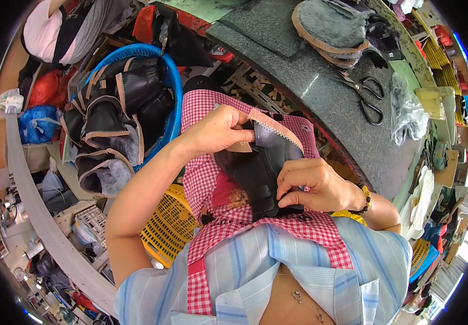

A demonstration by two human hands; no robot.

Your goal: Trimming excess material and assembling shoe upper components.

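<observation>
Over my lap I hold a black leather boot upper (253, 173) with a tan edging strip, zigzag stitching along it and grey lining inside. My left hand (220, 130) is closed on its far end, thumb and fingers pinching beside the tan strip. Lower down, my right hand (315, 185) grips the near end between thumb and bent fingers. A red-and-white checked apron (204, 116) lies under the upper. To the left stands a blue basket (175, 103) heaped with several similar black uppers (106, 122), some showing grey fleece.
On the dark worktable (347, 146) at the right lie black-handled scissors (365, 95), round fleecy pieces (328, 27) and a clear plastic bag (407, 108). A yellow basket (169, 225) sits by my left elbow. Part of another person in pink (44, 32) shows at the far left.
</observation>
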